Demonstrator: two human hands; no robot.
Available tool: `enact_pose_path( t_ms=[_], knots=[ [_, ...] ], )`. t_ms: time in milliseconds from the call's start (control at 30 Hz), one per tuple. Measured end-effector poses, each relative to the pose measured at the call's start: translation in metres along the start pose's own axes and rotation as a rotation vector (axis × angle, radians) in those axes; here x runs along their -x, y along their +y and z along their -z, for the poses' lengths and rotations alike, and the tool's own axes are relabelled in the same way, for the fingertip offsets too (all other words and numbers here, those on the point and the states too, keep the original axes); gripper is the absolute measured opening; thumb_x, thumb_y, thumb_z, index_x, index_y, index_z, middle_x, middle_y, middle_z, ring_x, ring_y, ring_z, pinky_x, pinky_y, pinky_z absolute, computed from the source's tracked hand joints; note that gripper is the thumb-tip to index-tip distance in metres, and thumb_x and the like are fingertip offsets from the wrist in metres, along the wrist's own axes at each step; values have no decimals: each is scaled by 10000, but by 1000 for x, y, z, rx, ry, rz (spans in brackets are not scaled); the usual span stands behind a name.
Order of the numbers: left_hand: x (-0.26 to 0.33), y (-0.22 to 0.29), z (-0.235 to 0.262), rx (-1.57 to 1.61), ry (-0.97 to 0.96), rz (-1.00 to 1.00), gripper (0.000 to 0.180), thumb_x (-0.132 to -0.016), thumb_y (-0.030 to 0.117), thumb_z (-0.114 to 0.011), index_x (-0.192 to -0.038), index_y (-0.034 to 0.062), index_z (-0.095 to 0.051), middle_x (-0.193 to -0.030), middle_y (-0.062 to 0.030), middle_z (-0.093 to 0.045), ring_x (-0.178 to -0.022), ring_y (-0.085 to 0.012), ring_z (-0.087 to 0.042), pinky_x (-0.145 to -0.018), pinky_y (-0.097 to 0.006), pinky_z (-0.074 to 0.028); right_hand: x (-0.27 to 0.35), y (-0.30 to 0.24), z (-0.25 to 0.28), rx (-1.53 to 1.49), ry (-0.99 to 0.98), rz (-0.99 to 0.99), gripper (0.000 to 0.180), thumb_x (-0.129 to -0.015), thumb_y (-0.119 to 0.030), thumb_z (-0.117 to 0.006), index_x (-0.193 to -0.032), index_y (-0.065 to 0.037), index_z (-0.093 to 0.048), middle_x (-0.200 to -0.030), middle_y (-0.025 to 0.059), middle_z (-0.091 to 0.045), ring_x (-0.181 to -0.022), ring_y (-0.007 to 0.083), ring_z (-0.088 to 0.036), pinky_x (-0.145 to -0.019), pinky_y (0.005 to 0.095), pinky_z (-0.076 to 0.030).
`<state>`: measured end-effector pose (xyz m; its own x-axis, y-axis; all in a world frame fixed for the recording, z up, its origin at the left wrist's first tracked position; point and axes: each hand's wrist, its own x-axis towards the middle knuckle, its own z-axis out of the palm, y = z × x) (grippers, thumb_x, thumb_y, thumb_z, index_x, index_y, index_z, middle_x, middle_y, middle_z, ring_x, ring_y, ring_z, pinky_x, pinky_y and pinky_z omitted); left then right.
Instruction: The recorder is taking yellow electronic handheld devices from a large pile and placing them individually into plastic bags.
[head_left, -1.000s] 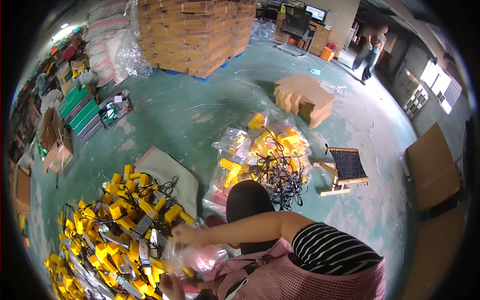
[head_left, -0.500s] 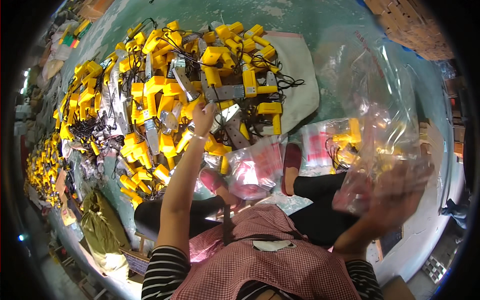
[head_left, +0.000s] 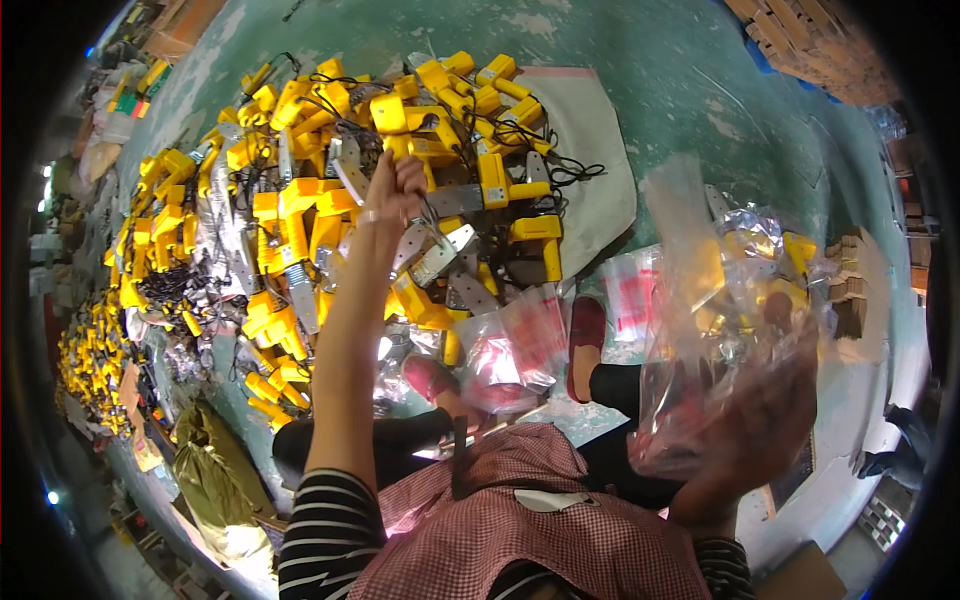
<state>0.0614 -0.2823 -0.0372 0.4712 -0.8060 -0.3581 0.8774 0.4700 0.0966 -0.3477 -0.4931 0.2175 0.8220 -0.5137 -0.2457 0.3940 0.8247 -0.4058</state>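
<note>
My left hand [head_left: 398,186] is closed around the handle of a yellow pipe welder [head_left: 388,113], at the upper middle of a heap of similar tools. These have yellow bodies, flat metal plates and black cords. At the right, my right hand [head_left: 765,405] is smeared by motion, its fingers partly behind a clear plastic bag [head_left: 672,310] that it holds. The bag hangs loose over more yellow tools and crumpled clear wrapping. Clear bags with red print [head_left: 535,330] lie between my feet, and a second stack of printed bags [head_left: 632,295] is right of my shoe.
A pale flat sack [head_left: 600,190] lies under the heap's right edge. An open cardboard box [head_left: 855,300] stands at the right, with stacked cardboard [head_left: 815,50] at the far right. An olive sack [head_left: 215,460] lies at the lower left, near another yellow pile [head_left: 90,345].
My left hand has reached farther up the heap and shifted a yellow pipe welder leftward. The right hand and its clear bag have come lower and to the left.
</note>
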Motion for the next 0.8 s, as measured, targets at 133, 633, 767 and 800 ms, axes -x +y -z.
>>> enact_pose_path(
  t_ms=[133, 633, 767, 800],
  knots=[
    [154, -122, -43, -452, 285, -179, 443, -931, 525, -459, -984, 95, -549, -487, 113, -303, -378, -9, -289, -350, -172, -219, -4, 15, -45, 589, 466, 132, 447, -1024, -337, -310, -1341, -38, -409, -588, -53, -245, -415, 40, -201, -358, 202, -216],
    [382, -301, -78, -1192, -18, -198, 447, -893, 224, -608, -1245, 4, -443, -890, -43, -527, -813, -98, -527, -684, -221, -444, -39, 92, 13, -346, -820, -629, 349, -938, -263, -407, -1158, -15, -515, -994, 104, -626, -851, 207, -612, -768, 322, -497],
    [366, -287, -87, -842, -210, 153, 620, -752, 462, -691, -1087, -20, -492, -715, -67, -545, -465, -101, -486, -405, -214, -382, -2, 67, -9, 283, -378, -13, 377, -931, -294, -427, -1167, -16, -521, -1047, 130, -603, -910, 240, -614, -794, 361, -505],
    [366, -287, -88, -852, -219, 152, 620, -752, 462, -691, -1087, -20, -492, -715, -67, -545, -465, -101, -486, -405, -214, -382, 1, 61, -16, 281, -384, -2, 377, -931, -294, -427, -1167, -16, -521, -1047, 130, -603, -910, 240, -614, -794, 361, -505]
  ],
)
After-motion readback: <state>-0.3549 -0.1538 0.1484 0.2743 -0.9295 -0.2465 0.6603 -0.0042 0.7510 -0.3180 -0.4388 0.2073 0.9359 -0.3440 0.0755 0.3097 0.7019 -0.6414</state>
